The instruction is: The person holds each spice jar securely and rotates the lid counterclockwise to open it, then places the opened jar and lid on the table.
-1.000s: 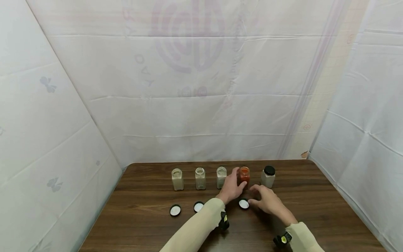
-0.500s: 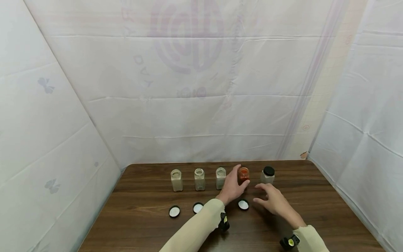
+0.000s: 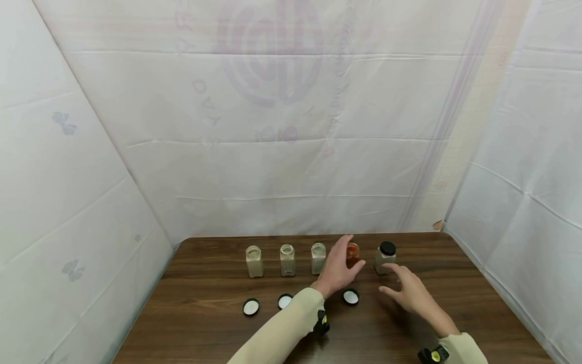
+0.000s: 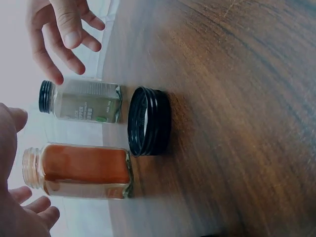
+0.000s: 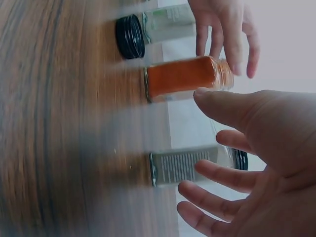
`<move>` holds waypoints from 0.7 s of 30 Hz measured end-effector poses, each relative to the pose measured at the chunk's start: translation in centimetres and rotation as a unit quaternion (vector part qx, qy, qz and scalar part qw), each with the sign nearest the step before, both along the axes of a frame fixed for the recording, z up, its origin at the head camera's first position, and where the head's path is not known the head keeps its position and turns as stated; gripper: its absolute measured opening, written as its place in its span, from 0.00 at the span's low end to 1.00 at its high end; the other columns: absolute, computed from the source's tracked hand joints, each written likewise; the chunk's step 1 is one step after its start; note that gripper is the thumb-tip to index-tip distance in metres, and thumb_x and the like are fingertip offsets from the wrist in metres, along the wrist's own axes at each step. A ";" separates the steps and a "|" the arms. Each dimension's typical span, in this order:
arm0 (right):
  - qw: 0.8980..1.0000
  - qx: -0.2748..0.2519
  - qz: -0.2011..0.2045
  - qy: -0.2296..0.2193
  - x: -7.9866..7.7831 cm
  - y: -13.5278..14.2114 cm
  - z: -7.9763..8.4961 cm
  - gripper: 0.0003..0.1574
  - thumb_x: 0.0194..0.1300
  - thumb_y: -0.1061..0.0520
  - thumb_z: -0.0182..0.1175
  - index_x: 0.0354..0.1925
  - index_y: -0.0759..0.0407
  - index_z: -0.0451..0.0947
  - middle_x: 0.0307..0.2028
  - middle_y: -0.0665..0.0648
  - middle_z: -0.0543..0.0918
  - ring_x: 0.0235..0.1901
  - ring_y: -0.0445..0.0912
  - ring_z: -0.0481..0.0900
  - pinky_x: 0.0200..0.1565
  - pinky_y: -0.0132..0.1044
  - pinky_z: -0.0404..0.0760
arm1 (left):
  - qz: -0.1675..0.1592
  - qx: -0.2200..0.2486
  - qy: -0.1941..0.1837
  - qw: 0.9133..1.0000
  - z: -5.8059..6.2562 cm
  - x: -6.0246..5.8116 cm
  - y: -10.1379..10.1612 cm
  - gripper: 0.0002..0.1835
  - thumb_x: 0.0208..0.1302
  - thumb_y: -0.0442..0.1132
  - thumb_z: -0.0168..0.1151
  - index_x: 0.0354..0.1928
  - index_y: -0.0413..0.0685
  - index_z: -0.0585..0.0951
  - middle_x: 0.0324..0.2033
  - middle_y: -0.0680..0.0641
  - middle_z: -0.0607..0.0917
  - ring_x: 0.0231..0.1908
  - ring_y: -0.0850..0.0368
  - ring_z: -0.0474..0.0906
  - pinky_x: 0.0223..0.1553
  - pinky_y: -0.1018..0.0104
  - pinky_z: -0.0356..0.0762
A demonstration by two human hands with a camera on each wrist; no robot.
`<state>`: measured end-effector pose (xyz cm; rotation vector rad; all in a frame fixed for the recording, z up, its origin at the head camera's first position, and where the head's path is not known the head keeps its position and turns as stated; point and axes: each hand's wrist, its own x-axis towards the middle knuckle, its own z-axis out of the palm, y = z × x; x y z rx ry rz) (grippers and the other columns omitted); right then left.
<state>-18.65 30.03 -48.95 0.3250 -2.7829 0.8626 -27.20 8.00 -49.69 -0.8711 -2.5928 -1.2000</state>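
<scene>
An open spice jar of orange-red powder stands upright, its threaded neck bare. Around its upper part my left hand is spread, the fingers apart from the glass in the left wrist view. To the right stands a black-capped jar of grey-green contents with a printed label. My right hand reaches toward that capped jar, thumb and fingers parted, holding nothing; its fingers overlap the jar in the right wrist view. A black lid lies inner side up in front of the orange-red jar.
Three more uncapped jars stand in the same row: a far-left jar, a second jar and a third jar. Two upturned lids lie before them, a left lid and a lid partly behind my left sleeve. White sheeting surrounds the table.
My left hand has opened wider and lifted slightly off the orange-red jar. My right hand has moved rightward, away from that jar and toward the capped one.
</scene>
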 end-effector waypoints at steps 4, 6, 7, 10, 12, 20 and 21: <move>1.000 -0.005 -0.007 0.016 0.3 0.8 0.1 0.39 0.61 0.55 0.75 0.65 0.67 0.72 0.53 0.71 0.81 0.45 0.64 0.83 0.44 0.57 0.83 | -0.001 -0.009 0.023 1.000 0.3 0.2 0.2 0.41 0.73 0.53 0.64 0.80 0.53 0.57 0.78 0.47 0.60 0.75 0.49 0.60 0.70 0.50 0.67; 1.000 -0.008 -0.011 0.018 0.5 1.1 0.2 0.39 0.62 0.56 0.75 0.66 0.67 0.71 0.54 0.72 0.80 0.46 0.65 0.83 0.44 0.58 0.83 | -0.002 -0.010 0.035 0.999 0.5 0.4 0.3 0.42 0.72 0.53 0.64 0.80 0.54 0.56 0.78 0.46 0.59 0.76 0.49 0.58 0.70 0.49 0.67; 1.000 -0.009 -0.012 0.020 0.5 1.2 0.2 0.39 0.62 0.57 0.74 0.67 0.68 0.71 0.54 0.73 0.80 0.46 0.66 0.83 0.45 0.58 0.83 | -0.003 -0.010 0.044 0.999 0.5 0.5 0.4 0.42 0.72 0.54 0.64 0.80 0.54 0.56 0.78 0.45 0.59 0.76 0.49 0.58 0.69 0.49 0.67; 0.999 -0.011 -0.019 0.028 0.5 1.5 0.1 0.39 0.63 0.59 0.73 0.67 0.68 0.70 0.54 0.74 0.79 0.46 0.67 0.83 0.45 0.59 0.83 | -0.008 -0.008 0.076 0.997 0.7 0.7 0.6 0.41 0.71 0.53 0.66 0.79 0.51 0.59 0.77 0.43 0.60 0.73 0.49 0.64 0.67 0.52 0.71; 0.999 -0.015 -0.022 0.039 0.5 1.7 0.1 0.40 0.63 0.60 0.73 0.67 0.68 0.69 0.54 0.75 0.79 0.46 0.67 0.83 0.45 0.59 0.83 | -0.014 -0.007 0.096 0.995 0.8 0.8 0.8 0.40 0.70 0.52 0.67 0.77 0.50 0.61 0.77 0.43 0.61 0.65 0.51 0.72 0.62 0.56 0.76; 0.995 -0.027 -0.032 0.088 0.3 2.1 0.5 0.43 0.62 0.63 0.73 0.69 0.68 0.66 0.53 0.77 0.78 0.46 0.69 0.82 0.45 0.62 0.82 | -0.034 0.006 0.117 0.993 1.3 1.4 1.8 0.38 0.69 0.49 0.69 0.74 0.47 0.63 0.75 0.43 0.64 0.73 0.51 0.65 0.66 0.57 0.72; 0.995 -0.027 -0.035 0.090 0.2 2.2 0.5 0.43 0.62 0.63 0.73 0.69 0.68 0.66 0.53 0.77 0.78 0.46 0.69 0.82 0.45 0.62 0.82 | -0.038 0.008 0.112 0.993 1.4 1.6 2.0 0.39 0.69 0.49 0.69 0.75 0.47 0.63 0.75 0.43 0.65 0.73 0.51 0.64 0.66 0.57 0.72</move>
